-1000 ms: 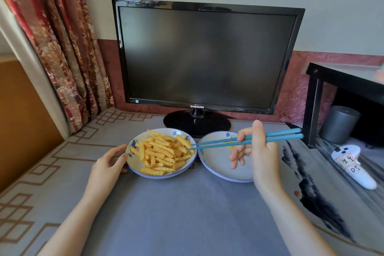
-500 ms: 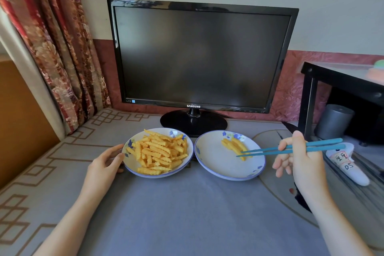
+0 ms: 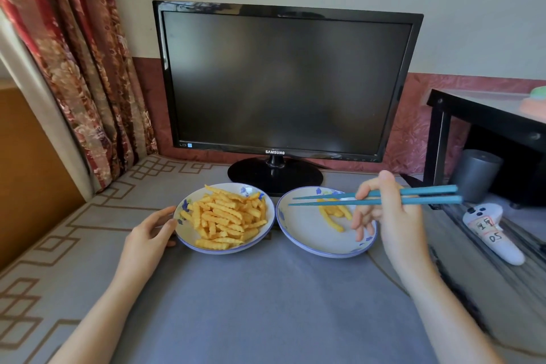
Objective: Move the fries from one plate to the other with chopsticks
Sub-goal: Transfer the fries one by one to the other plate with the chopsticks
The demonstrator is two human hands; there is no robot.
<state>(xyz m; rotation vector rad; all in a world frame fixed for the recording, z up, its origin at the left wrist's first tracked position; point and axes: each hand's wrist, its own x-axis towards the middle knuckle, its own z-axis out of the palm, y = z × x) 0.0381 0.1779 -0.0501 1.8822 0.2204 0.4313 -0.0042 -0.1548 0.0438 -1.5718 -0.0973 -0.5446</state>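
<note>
Two white plates with blue flowers sit side by side on the grey cloth. The left plate (image 3: pixel 189 241) is heaped with crinkle-cut fries (image 3: pixel 227 216). A few fries (image 3: pixel 332 214) lie on the right plate (image 3: pixel 304 233). My right hand (image 3: pixel 390 216) hovers over the right plate and grips a pair of teal chopsticks (image 3: pixel 325 198); their tips point left over that plate and hold nothing. My left hand (image 3: pixel 150 233) rests against the left plate's left rim, fingers on its edge.
A black Samsung monitor (image 3: pixel 283 83) stands right behind the plates, its base (image 3: pixel 274 174) close to them. A black side table (image 3: pixel 484 133), a grey cylinder (image 3: pixel 475 177) and a white labelled controller (image 3: pixel 490 233) are at the right. A floral curtain (image 3: pixel 74 53) hangs at the left.
My right hand carried the chopsticks from the left plate out to the right, and is now back over the right plate, tips pointing left. Fries that my hand hid now show there. Left hand stays.
</note>
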